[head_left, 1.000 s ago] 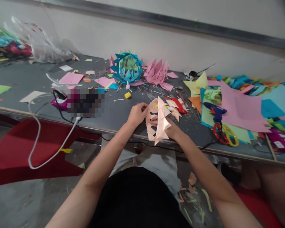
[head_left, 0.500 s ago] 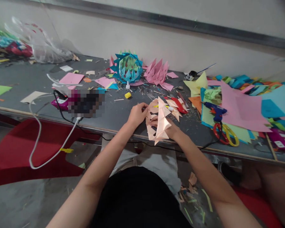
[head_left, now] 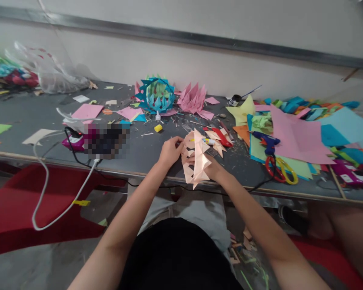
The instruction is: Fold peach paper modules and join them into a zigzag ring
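Note:
A peach-coloured ring of folded paper with pointed edges (head_left: 199,161) stands at the table's front edge between my hands. My left hand (head_left: 172,152) pinches its left rim, fingers curled together. My right hand (head_left: 213,167) reaches in from the right and grips the ring; most of its fingers are hidden behind the paper. Just beyond lie a white and yellow glue tube (head_left: 209,141), a red tool or holder (head_left: 224,138) and more peach folded pieces (head_left: 217,147). A small yellow cap (head_left: 158,128) rests to the left.
Blue (head_left: 143,98) and pink (head_left: 193,98) spiky paper rings stand at the back. Right are a blue glue gun (head_left: 266,141), scissors (head_left: 286,171) and coloured sheets (head_left: 296,137). A purple power strip (head_left: 74,141), a white cable (head_left: 46,181) and a plastic bag (head_left: 59,76) are left. Paper scraps litter the table.
The camera view has shifted slightly, so the table appears lower and further left. Both hands keep hold of the peach paper ring, which looks turned a little.

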### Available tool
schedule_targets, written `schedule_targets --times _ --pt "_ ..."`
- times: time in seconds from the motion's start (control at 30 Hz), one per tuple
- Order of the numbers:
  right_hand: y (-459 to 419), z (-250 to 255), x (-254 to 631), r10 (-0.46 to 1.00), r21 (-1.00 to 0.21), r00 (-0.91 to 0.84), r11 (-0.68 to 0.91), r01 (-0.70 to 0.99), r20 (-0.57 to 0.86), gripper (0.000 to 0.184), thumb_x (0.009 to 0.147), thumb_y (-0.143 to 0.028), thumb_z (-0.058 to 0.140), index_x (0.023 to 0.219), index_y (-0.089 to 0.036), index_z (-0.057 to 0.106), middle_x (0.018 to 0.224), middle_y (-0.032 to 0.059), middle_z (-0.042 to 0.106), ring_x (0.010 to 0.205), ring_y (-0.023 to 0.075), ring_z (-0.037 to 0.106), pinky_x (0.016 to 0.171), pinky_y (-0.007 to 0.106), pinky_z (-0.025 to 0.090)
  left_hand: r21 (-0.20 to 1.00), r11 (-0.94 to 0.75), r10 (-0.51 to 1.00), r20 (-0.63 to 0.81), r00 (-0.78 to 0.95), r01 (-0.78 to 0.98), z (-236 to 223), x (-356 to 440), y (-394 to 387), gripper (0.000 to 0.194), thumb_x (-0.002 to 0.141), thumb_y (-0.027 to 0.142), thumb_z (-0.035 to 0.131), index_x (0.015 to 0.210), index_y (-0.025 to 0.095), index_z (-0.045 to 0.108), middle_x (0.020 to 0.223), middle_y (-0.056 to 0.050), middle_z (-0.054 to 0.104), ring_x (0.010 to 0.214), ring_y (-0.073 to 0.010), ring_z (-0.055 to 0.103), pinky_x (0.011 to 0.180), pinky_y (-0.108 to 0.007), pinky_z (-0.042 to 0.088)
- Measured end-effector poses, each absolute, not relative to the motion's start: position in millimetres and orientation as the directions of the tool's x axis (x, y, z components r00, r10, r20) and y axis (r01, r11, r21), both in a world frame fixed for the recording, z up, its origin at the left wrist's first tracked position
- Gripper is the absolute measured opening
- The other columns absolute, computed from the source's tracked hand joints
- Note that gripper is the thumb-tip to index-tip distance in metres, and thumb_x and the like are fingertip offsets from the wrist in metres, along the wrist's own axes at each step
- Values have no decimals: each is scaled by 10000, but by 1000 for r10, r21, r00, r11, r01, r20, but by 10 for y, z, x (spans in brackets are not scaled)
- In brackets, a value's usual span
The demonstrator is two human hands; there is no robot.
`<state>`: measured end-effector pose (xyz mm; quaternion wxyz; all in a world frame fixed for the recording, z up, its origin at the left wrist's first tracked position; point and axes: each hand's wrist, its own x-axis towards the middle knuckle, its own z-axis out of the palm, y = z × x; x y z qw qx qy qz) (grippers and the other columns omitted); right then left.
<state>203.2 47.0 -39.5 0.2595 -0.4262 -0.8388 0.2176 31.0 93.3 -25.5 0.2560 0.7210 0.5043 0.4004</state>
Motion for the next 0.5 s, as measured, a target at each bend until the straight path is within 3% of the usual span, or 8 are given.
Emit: schedule_targets --times 0.2,0.5 --pt "454 -296 1985 832 -608 -475 541 581 286 220 762 -103 454 905 -176 603 1014 84 609 990 208 553 865 359 463 766 -358 932 323 162 533 -256 290 976 172 761 238 481 806 167 631 743 -21 657 624 -131 568 602 -222 422" --pt "419 -191 1942 780 -441 -529 626 643 335 142 783 -110 480 816 -151 611 912 93 601 897 195 567 820 326 459 780 -356 934 310 177 514 -251 269 1001 192 758 250 476 827 152 627 778 -38 660 639 -136 571 604 -229 424"
